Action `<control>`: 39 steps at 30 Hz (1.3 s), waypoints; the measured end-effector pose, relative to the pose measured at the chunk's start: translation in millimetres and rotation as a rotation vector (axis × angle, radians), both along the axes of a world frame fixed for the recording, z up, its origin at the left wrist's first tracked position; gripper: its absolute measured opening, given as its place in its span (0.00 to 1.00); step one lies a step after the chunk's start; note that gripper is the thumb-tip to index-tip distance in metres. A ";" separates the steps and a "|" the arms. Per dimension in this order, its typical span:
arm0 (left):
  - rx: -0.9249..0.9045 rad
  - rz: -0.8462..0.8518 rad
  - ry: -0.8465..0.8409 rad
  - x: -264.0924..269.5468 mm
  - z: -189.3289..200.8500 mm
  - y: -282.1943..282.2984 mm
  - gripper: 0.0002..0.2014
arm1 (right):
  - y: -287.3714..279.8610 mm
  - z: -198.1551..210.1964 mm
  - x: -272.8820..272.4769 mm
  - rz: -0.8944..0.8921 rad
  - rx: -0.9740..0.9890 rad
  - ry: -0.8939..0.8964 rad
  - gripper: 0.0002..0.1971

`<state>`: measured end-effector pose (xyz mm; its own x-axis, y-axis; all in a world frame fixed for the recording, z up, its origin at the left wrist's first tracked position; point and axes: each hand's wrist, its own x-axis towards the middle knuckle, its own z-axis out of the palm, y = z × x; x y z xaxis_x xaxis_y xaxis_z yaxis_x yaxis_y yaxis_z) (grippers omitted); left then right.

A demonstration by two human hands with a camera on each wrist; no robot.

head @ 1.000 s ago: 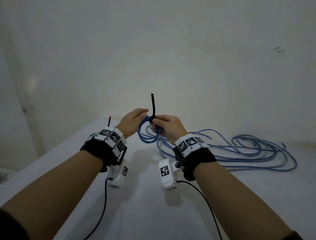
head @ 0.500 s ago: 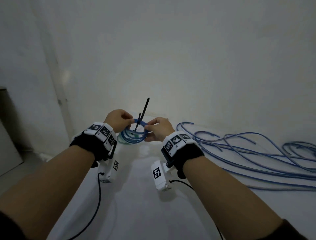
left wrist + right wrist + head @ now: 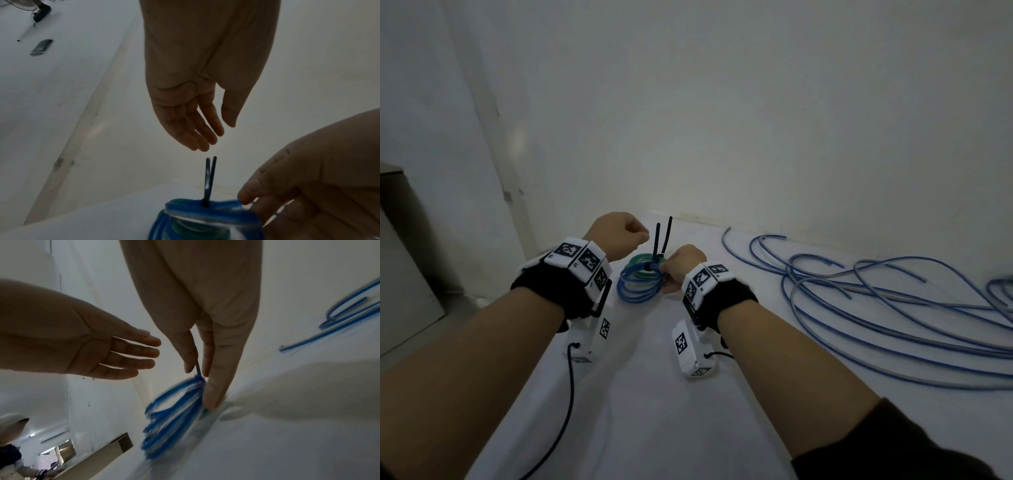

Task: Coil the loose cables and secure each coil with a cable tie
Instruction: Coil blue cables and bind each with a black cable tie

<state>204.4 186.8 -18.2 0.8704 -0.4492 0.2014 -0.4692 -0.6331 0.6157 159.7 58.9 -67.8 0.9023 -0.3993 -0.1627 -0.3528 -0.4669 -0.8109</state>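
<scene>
A small blue cable coil (image 3: 639, 289) lies on the white table (image 3: 654, 411), overlapping a green coil (image 3: 643, 267) behind it. Two black cable tie tails (image 3: 663, 236) stick up from the coils. My right hand (image 3: 664, 270) pinches the blue coil at its tie, thumb laid along the strands (image 3: 211, 394). My left hand (image 3: 642, 236) hovers just left of the tails, holding nothing. In the left wrist view its fingers (image 3: 205, 141) are loosely extended above the tie tails (image 3: 208, 180).
A long loose blue cable (image 3: 859, 308) sprawls in wide loops over the right of the table, up to the wall. A grey cabinet (image 3: 400, 274) stands off the table's left edge. A small dark object (image 3: 41, 47) lies on the floor.
The blue coil has come down from mid-air onto the table beside the green coil. My left hand has let go of it and opened. The right hand keeps its hold.
</scene>
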 end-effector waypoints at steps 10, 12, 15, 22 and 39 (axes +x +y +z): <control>0.038 -0.279 -0.022 -54.7 -2.8 -82.6 0.08 | -107.5 22.8 -91.0 0.005 -0.481 0.203 0.16; 0.051 -0.338 -0.020 -69.4 -4.8 -101.9 0.08 | -128.4 25.2 -119.7 0.005 -0.551 0.252 0.17; 0.103 -0.428 -0.053 -94.1 -6.2 -128.6 0.10 | -148.7 27.7 -163.2 0.042 -0.623 0.329 0.18; 0.236 -0.611 -0.018 -143.3 -22.6 -173.1 0.08 | -166.6 19.6 -225.3 0.203 -0.603 0.493 0.12; 0.147 -0.605 -0.004 -179.6 -30.5 -208.8 0.12 | -218.1 51.9 -292.0 -0.080 -0.370 -0.411 0.04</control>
